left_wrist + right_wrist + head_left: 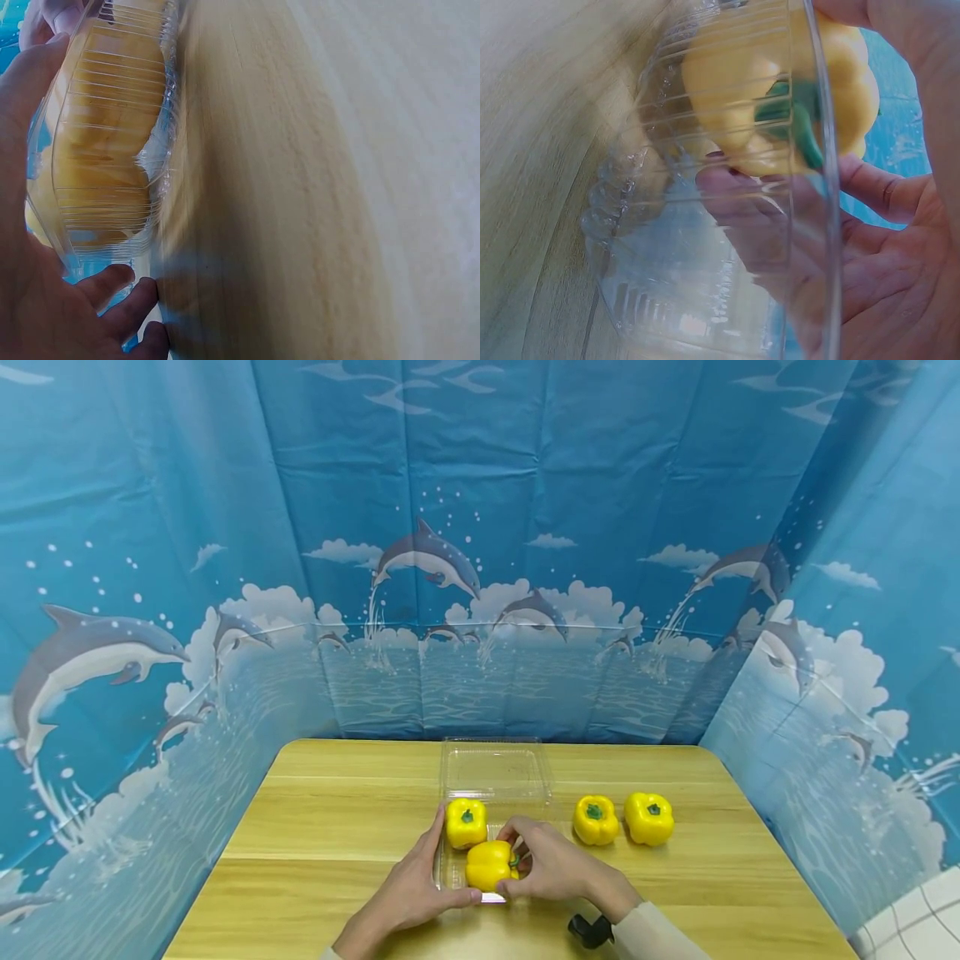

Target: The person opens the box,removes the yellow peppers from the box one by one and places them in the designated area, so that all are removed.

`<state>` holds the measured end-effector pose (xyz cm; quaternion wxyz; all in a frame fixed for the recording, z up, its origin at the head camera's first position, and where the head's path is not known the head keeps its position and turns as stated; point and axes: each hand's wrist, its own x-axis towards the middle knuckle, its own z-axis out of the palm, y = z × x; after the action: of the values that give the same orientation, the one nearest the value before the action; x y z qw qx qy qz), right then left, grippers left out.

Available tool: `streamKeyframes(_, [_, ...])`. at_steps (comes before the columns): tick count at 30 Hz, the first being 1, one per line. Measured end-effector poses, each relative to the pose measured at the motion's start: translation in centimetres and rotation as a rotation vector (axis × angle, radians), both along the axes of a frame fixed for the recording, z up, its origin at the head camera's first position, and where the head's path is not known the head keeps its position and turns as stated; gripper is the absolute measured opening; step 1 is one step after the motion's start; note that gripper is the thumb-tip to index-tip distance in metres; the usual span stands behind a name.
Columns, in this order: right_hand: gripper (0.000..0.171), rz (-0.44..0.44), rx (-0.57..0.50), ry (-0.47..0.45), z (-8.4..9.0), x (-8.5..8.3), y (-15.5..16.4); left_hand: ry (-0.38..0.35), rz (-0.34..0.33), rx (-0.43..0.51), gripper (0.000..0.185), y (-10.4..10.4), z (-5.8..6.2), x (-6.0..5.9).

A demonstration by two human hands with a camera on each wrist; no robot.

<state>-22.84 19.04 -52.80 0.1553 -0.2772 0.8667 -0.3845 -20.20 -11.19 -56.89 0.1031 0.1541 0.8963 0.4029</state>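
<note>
The left hand was braced against a clear plastic box on the worktop, its fingers stretched along the left side and its thumb laid across the near end, so it was spread open against the box and not curled round anything. The right hand gripped a tipped yellow pepper, thumb at the near side and bent fingers at the stem end. That pepper lay on its side in the near part of the box, its green stem turned to the right; the right wrist view showed the stem and the fingertips through the ribbed clear wall. Just beyond it, in the far left part of the box, an upright yellow pepper sat with its stem facing up. The clear lid lay open past the far end of the box. To the right, well apart from the box, two more stood side by side with stems up: a nearer loose pepper and an outer loose pepper. A blue dolphin-print curtain hung behind the worktop
</note>
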Motion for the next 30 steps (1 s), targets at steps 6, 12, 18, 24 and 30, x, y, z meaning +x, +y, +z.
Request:
streamKeyframes(6, [0.058, -0.007, 0.005, -0.001, 0.01, 0.11, 0.07, -0.007, 0.004, -0.003, 0.146, 0.07, -0.2, -0.13])
streamKeyframes(12, [0.058, -0.003, 0.001, 0.003, 0.06, 0.24, 0.1, -0.01, 0.004, -0.008, 0.145, 0.06, -0.15, -0.09])
streamKeyframes(18, [0.059, -0.002, 0.001, 0.003, -0.04, 0.26, 0.16, -0.017, 0.006, 0.0, 0.145, 0.02, -0.08, -0.1])
streamKeyframes(24, [0.059, -0.011, 0.01, 0.015, -0.12, 0.17, 0.21, -0.016, 0.007, -0.004, 0.145, 0.01, 0.0, -0.09])
streamKeyframes(30, [0.061, -0.025, 0.019, 0.021, -0.13, 0.29, 0.26, -0.019, 0.008, -0.01, 0.146, 0.01, 0.04, -0.06])
